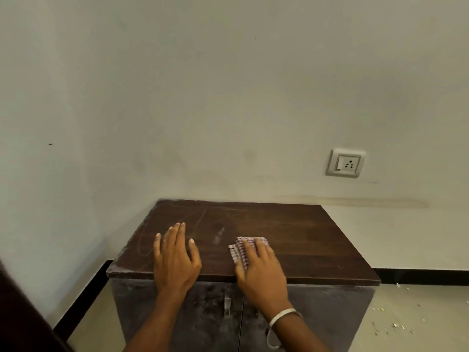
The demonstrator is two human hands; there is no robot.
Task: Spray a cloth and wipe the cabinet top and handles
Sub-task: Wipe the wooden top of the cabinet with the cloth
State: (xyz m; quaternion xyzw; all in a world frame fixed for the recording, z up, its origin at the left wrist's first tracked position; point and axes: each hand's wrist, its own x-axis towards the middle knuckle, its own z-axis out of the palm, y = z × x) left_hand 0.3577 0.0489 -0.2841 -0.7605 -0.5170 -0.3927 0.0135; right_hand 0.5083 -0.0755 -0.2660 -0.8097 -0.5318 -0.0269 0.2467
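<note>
A low cabinet stands against the wall, its dark brown wooden top point(304, 237) dusty with smear marks on the left part. My left hand point(175, 257) lies flat on the top near the front left, fingers straight. My right hand point(261, 270) presses a folded pink-and-white checked cloth point(239, 252) onto the top near the front middle, fingers laid over it. A metal handle point(227, 305) shows on the grey cabinet doors below, between my forearms. No spray bottle is in view.
A white wall socket with a switch point(346, 163) sits on the wall to the upper right. Black skirting point(418, 275) runs along the floor. Small bits of debris point(396, 323) lie on the tiled floor at right. A dark edge fills the lower left corner.
</note>
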